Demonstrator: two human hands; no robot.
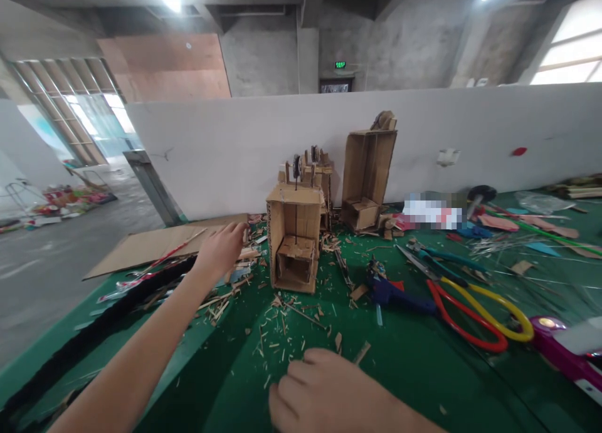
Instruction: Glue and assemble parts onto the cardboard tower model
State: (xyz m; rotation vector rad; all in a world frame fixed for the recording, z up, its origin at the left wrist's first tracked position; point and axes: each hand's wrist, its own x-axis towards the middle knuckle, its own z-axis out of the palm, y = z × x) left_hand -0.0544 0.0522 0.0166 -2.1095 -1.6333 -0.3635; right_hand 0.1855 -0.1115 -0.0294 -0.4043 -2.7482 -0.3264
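The green felt-covered worktable spreads under both hands, its left edge falling away beside the outstretched left forearm, with a white partition wall closing off the far side. A flat brown cardboard sheet lies just beyond the left hand, which reaches forward with fingers curled loosely over a pile of thin wooden sticks and cardboard scraps; whether it pinches one cannot be told. Just to the right of that hand stands an upright brown cardboard box model, its long axis vertical and its open face turned toward the person; the left hand is much the nearer to it. A taller cardboard box stands farther back against the wall. The right hand rests low and near, fingers curled under in a loose fist on bare felt. Off to its right lie red-and-yellow-handled scissors and a blue glue gun.
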